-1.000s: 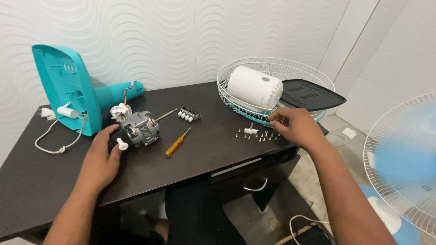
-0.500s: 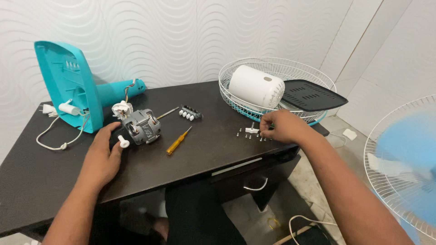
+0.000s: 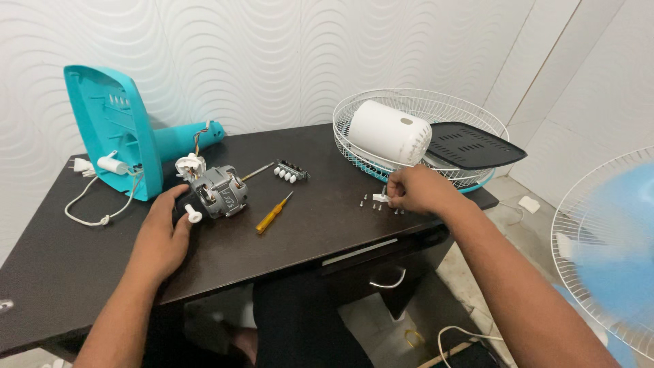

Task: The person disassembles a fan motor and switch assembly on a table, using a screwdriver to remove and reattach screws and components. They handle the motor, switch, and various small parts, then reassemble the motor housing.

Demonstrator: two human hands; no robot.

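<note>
Gripping fan motor [image 3: 216, 193] w/ left hand [image 3: 165, 228], fingers curled, shaft aiming near-left; right hand [image 3: 419, 190] pinching small white part [image 3: 381, 197] beside screws [image 3: 371, 204]

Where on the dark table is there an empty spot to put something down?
Bare table lies near the front left corner, left of the left hand, and along the front edge between the yellow screwdriver and the right hand. It is crowded around the motor, the small screws and the wire fan guard.
</note>
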